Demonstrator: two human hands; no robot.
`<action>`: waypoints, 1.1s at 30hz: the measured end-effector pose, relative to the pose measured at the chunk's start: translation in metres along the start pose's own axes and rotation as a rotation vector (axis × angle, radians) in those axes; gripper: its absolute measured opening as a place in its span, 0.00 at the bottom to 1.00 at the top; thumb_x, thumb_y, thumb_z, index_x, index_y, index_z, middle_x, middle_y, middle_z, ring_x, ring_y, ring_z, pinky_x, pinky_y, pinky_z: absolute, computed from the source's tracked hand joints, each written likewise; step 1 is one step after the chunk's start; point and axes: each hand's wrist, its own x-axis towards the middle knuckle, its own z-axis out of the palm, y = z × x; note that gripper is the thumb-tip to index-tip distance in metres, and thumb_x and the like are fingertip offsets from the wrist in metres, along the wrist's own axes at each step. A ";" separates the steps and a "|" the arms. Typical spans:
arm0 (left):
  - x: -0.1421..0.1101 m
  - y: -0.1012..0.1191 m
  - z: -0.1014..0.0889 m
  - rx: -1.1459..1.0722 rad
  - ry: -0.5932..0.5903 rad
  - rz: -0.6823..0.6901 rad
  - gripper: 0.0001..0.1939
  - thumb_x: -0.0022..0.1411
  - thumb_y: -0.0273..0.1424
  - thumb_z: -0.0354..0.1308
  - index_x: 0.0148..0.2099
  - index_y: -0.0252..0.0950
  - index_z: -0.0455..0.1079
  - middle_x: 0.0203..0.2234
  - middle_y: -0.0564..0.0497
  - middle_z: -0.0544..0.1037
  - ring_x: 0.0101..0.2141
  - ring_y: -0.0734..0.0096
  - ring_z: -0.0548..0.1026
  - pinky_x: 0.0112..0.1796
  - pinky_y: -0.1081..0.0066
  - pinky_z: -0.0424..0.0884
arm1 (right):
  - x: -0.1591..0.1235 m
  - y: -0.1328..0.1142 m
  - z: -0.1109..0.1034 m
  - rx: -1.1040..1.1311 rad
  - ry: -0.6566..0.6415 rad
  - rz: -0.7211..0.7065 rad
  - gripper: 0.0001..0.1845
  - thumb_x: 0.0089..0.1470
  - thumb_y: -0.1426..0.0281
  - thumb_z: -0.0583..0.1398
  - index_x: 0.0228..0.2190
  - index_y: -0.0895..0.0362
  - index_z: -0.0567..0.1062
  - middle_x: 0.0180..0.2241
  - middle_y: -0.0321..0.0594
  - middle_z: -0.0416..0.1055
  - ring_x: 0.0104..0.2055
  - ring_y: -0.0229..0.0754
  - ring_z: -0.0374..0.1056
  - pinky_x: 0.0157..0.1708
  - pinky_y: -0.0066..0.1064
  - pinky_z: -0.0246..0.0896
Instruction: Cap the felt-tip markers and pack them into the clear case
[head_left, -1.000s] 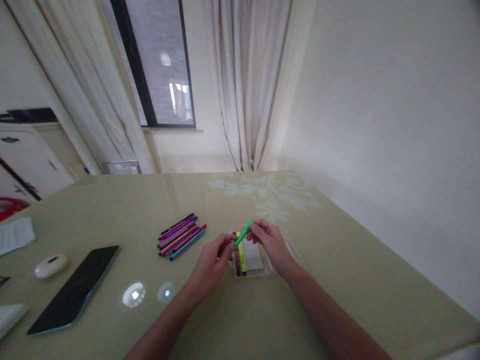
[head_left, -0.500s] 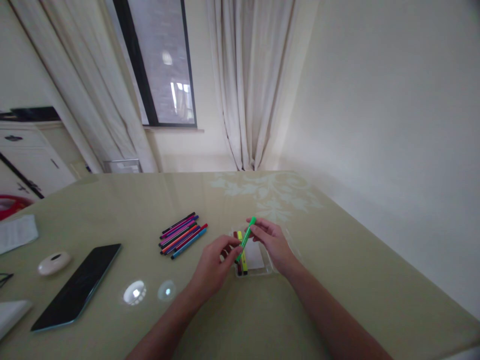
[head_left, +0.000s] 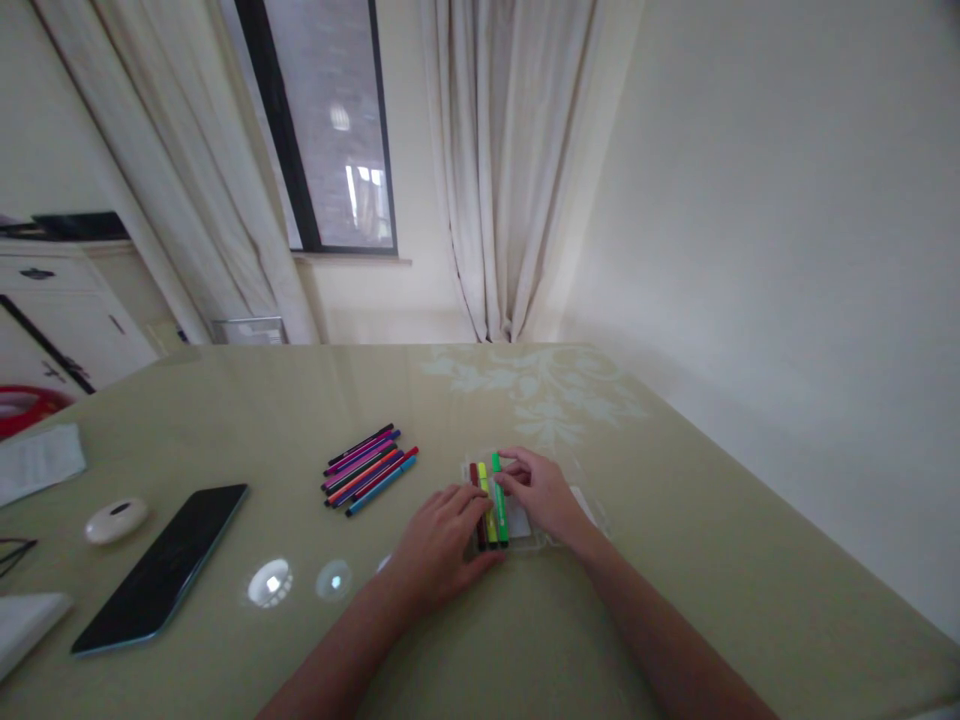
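Observation:
A clear plastic case (head_left: 534,543) lies on the table with a dark red marker (head_left: 474,472), a yellow marker (head_left: 492,526) and a green marker (head_left: 502,510) side by side at its left. My right hand (head_left: 541,492) has its fingers closed at the upper part of the green marker, which lies beside the yellow one. Across the red and yellow markers rest the fingers of my left hand (head_left: 444,540), stretched out, with the thumb by the case's near edge. Part of the red marker is hidden under them. Left of the case lies a group of several coloured markers (head_left: 367,472).
On the left of the table (head_left: 247,410) are a black tablet (head_left: 161,568), a pale rounded object (head_left: 117,521), a white sheet (head_left: 41,464) and a dark cable (head_left: 15,553). A wall (head_left: 787,300) borders the right side; curtains (head_left: 499,170) hang behind.
The green marker has gone down from between both hands into the case, beside the yellow one. My left hand has let go of it and flattened over the other markers.

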 end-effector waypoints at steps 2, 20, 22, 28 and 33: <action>0.000 0.001 0.000 0.008 -0.005 -0.005 0.27 0.62 0.41 0.66 0.60 0.41 0.66 0.55 0.44 0.75 0.54 0.52 0.72 0.56 0.53 0.68 | -0.002 -0.002 0.000 -0.104 -0.019 -0.053 0.17 0.54 0.66 0.65 0.46 0.56 0.80 0.34 0.43 0.81 0.35 0.45 0.76 0.38 0.36 0.70; 0.001 0.002 -0.004 0.133 -0.045 0.011 0.24 0.64 0.39 0.63 0.61 0.47 0.68 0.55 0.44 0.74 0.54 0.50 0.71 0.54 0.52 0.67 | -0.004 -0.006 -0.004 -0.402 -0.111 -0.175 0.09 0.56 0.69 0.66 0.40 0.54 0.84 0.36 0.43 0.78 0.32 0.42 0.72 0.38 0.33 0.66; 0.000 0.000 -0.003 0.135 -0.044 0.001 0.23 0.64 0.39 0.63 0.60 0.47 0.70 0.54 0.45 0.74 0.54 0.51 0.71 0.53 0.52 0.67 | -0.004 -0.006 -0.004 -0.353 -0.123 -0.170 0.10 0.55 0.69 0.67 0.41 0.54 0.84 0.37 0.42 0.78 0.32 0.42 0.72 0.37 0.33 0.66; 0.001 -0.006 -0.002 0.050 -0.015 0.010 0.22 0.65 0.41 0.63 0.60 0.47 0.71 0.55 0.46 0.74 0.54 0.52 0.72 0.54 0.53 0.68 | -0.005 -0.007 -0.006 -0.370 -0.130 -0.185 0.11 0.55 0.71 0.66 0.42 0.55 0.83 0.39 0.44 0.77 0.39 0.44 0.73 0.42 0.34 0.66; 0.000 -0.033 -0.021 0.077 0.243 -0.229 0.12 0.72 0.35 0.51 0.47 0.40 0.76 0.44 0.45 0.78 0.47 0.57 0.75 0.50 0.59 0.71 | -0.001 -0.005 -0.008 -0.341 -0.052 -0.150 0.10 0.58 0.69 0.63 0.41 0.56 0.82 0.39 0.44 0.78 0.36 0.43 0.73 0.38 0.33 0.67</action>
